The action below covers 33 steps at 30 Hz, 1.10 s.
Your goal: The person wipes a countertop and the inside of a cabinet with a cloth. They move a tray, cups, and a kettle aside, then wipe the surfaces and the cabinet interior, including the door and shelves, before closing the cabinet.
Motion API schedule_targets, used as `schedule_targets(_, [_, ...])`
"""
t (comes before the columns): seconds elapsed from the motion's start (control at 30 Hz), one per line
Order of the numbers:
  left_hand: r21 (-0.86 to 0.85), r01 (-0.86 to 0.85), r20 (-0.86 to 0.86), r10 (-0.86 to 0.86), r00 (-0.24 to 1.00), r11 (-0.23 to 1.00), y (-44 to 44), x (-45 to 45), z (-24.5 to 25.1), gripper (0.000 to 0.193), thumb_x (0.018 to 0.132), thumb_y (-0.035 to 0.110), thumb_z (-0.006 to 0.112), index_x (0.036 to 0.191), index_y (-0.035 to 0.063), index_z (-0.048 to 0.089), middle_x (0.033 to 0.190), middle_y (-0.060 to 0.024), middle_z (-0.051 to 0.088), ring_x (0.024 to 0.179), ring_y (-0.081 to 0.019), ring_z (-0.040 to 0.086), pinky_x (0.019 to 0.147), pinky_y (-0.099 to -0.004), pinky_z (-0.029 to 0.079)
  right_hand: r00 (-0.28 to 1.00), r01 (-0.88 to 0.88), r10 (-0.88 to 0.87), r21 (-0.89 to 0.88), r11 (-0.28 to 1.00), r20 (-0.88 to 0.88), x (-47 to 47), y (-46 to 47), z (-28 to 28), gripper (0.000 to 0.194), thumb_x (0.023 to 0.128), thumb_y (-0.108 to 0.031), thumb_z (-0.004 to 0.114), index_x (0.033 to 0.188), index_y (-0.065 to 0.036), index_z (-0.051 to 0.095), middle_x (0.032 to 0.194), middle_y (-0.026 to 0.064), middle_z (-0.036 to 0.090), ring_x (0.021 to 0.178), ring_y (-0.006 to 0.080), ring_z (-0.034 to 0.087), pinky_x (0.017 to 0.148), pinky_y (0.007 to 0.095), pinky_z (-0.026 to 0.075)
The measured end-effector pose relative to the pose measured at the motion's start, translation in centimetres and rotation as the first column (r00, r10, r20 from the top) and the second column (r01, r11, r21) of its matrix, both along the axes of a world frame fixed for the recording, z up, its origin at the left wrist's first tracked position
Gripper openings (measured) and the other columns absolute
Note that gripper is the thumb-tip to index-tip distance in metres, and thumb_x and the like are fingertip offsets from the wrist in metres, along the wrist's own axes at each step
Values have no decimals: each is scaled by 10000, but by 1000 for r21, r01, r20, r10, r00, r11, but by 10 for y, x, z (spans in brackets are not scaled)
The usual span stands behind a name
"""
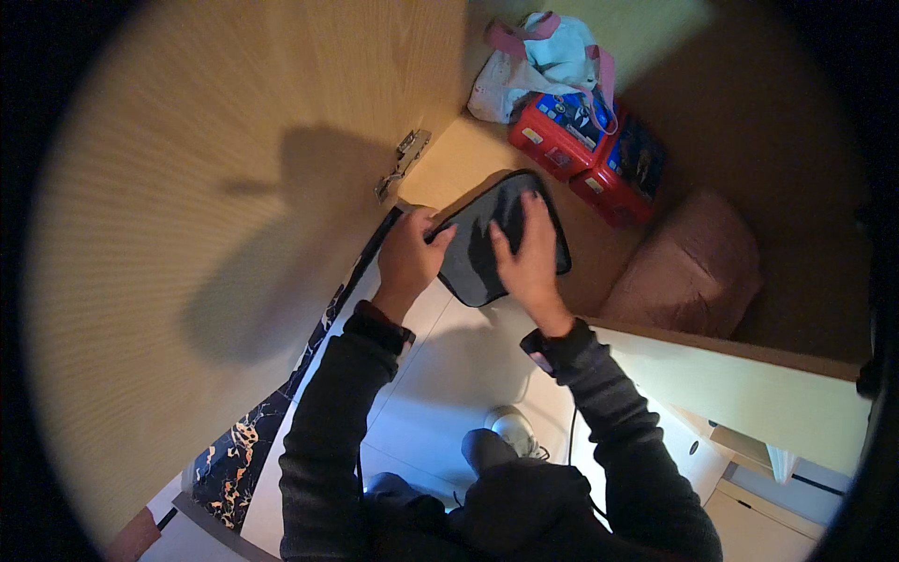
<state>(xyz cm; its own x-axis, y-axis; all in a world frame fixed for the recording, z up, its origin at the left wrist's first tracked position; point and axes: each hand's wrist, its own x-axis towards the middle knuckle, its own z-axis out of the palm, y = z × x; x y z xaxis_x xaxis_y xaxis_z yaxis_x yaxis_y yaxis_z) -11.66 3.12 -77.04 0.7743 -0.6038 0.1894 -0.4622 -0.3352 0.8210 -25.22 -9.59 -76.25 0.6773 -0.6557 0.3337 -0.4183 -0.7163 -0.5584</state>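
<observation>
A dark grey, flat fabric pad or thin case (467,256) with rounded corners and a black edge is held over the front edge of an open cupboard. My left hand (411,249) pinches its left corner, thumb on top and fingers at the rim. Over its right half is my right hand (528,256), fingers apart and palm down, casting a shadow on the grey surface. Whether the right fingertips touch the fabric is hard to tell. The far end of the pad reaches above the wooden cupboard floor (449,165).
Two red boxes (562,151) stand deeper in the cupboard, beside a white cloth bag with pink handles (520,77). A brownish-pink bundle (688,274) lies at right. The wooden door (211,175) with its metal hinge (404,165) stands wide at left. Tiled floor (421,393) lies below.
</observation>
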Motion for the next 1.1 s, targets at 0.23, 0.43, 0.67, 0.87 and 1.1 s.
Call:
schedule_targets(0.23, [-51,267,25,-266,964,962,-7,-57,-17,559,940,251,614,1393,-23,434,1415,-254,422,1355,-405,363,1097,-462,323,882,-70,-15,-163,984,-471,34,-21,-63,724,930,-589,443,1531,-232,257,1580,270,88,1437,503,83,1117,667,60])
schedule_targets(0.43, [137,191,192,-215,958,972,-42,-12,-39,670,992,425,476,1438,-60,354,1524,-283,274,1435,-440,216,1158,-522,188,794,-189,110,-70,980,-598,105,-58,-61,658,944,-518,411,1540,-345,193,1618,191,24,1472,449,-18,1103,690,-29])
schedule_targets(0.67, [99,178,292,-200,935,979,-45,12,-56,701,947,340,583,1458,-57,312,1532,-286,254,1413,-460,252,1140,-525,224,798,-182,109,-65,981,-593,127,-69,-59,703,892,-575,458,1524,-390,212,1630,112,64,1484,398,53,1105,699,21])
schedule_targets(0.87, [307,348,212,-420,883,886,-20,-10,-51,818,964,530,465,1505,-33,222,1572,-260,172,1475,-375,143,1178,-523,106,774,-148,76,-63,987,-629,77,-54,-53,790,872,-576,490,1548,-350,148,1618,187,17,1472,448,25,1076,739,39])
schedule_targets(1.1, [-42,299,-207,-301,931,953,4,-93,-60,845,976,445,495,1509,-70,89,1572,-299,58,1468,-419,103,1175,-531,81,843,16,-115,-190,982,-525,-28,1,-56,980,832,-709,496,1553,-139,155,1558,320,85,1423,526,105,1074,725,98])
